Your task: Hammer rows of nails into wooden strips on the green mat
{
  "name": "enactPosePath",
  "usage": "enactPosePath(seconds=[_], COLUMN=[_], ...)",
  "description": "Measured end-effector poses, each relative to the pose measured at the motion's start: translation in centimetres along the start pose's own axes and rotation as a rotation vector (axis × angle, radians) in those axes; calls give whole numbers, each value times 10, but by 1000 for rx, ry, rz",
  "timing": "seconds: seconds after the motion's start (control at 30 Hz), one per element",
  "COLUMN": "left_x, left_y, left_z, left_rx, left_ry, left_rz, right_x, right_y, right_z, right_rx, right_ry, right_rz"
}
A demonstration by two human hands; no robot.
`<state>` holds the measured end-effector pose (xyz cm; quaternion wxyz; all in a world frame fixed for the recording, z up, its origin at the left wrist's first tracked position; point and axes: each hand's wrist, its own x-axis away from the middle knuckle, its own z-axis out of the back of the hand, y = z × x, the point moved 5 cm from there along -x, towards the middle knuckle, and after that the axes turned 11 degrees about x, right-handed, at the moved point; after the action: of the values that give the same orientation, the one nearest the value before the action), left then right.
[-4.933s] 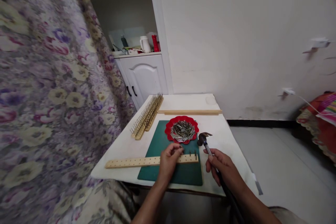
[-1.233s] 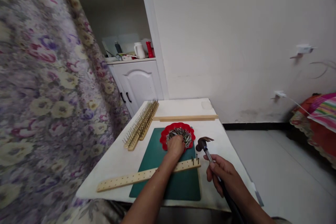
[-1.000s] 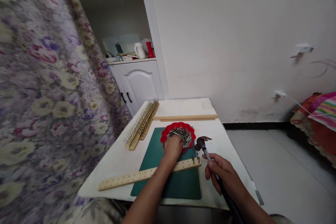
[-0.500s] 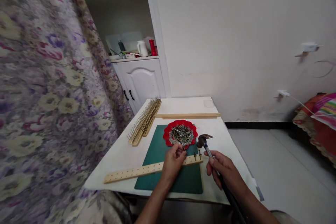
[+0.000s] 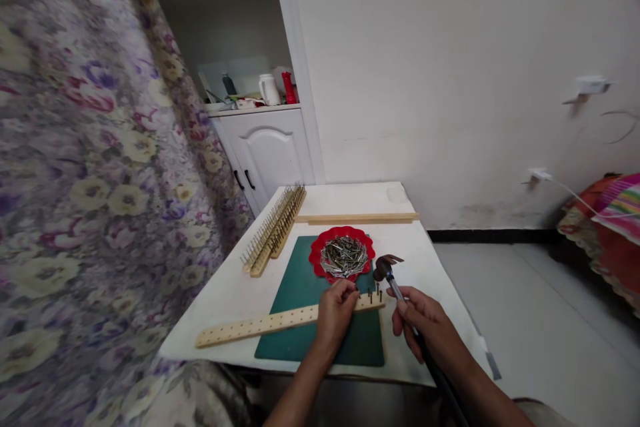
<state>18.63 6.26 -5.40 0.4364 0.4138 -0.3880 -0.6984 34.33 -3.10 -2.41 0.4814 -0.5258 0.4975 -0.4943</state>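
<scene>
A pale wooden strip (image 5: pixel 260 326) with rows of small holes lies slantwise across the green cutting mat (image 5: pixel 285 349). Several nails (image 5: pixel 371 296) stand upright near its right end. My left hand (image 5: pixel 337 310) is over the strip just left of them, thumb and fingertips pinched on a nail (image 5: pixel 357 289), mostly hidden by the fingers. My right hand (image 5: pixel 423 320) grips a claw hammer (image 5: pixel 395 285) by its dark handle, its head raised right of the standing nails. Behind my left hand, a red scalloped bowl (image 5: pixel 315 260) holds a heap of loose nails (image 5: pixel 344 255).
Strips studded with upright nails (image 5: pixel 275 230) lie at the table's left back. Bare wooden strips (image 5: pixel 360 219) lie crosswise behind the bowl. A white-covered table (image 5: pixel 220 300) carries everything. A floral curtain (image 5: pixel 125 213) hangs at left; a white cabinet (image 5: pixel 270 153) and wall stand behind.
My left hand has shifted right along the strip, from beside the bowl's front edge toward the standing nails. The hammer in my right hand has stayed nearly still.
</scene>
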Motion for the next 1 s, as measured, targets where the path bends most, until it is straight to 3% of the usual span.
enactPosePath(seconds=[1.0], left_x=[0], left_y=[-6], left_z=[-4], left_rx=[-80], left_ry=[-40], left_rz=[-24], right_x=[-7], right_y=[11], right_z=[-34], right_rx=[81], right_ry=[-124], right_rz=[-28])
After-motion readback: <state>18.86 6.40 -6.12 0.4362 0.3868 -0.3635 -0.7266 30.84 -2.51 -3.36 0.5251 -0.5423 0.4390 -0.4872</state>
